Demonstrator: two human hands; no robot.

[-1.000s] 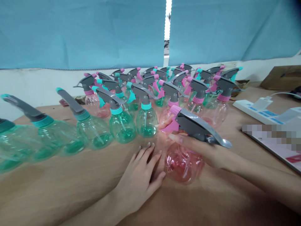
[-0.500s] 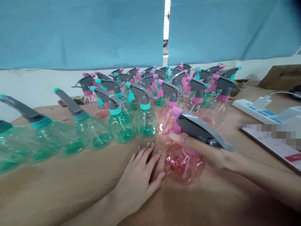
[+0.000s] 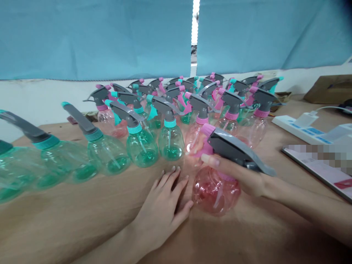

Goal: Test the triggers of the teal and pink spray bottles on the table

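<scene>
A pink see-through spray bottle [image 3: 216, 192] with a grey and pink trigger head stands on the wooden table. My right hand [image 3: 233, 172] is closed round its neck, just under the head, with the thumb along the near side and the other fingers partly hidden behind the pink trigger. To the left of this bottle, my left hand [image 3: 165, 205] lies flat on the tabletop, fingers stretched out and holding nothing. Just beyond my left hand are a green spray bottle [image 3: 171, 143] and another green spray bottle [image 3: 143, 148], both upright.
More green bottles [image 3: 108, 156] run along the left. Behind stand several pink and green spray bottles, including a pink one [image 3: 254, 128]. At right are a white power strip [image 3: 297, 130], a phone [image 3: 316, 172] and a brown paper bag [image 3: 327, 90]. A blue curtain [image 3: 110, 40] hangs behind.
The pink bottle's head and my right hand have shifted very slightly to the right. My left hand and the other bottles stay where they were.
</scene>
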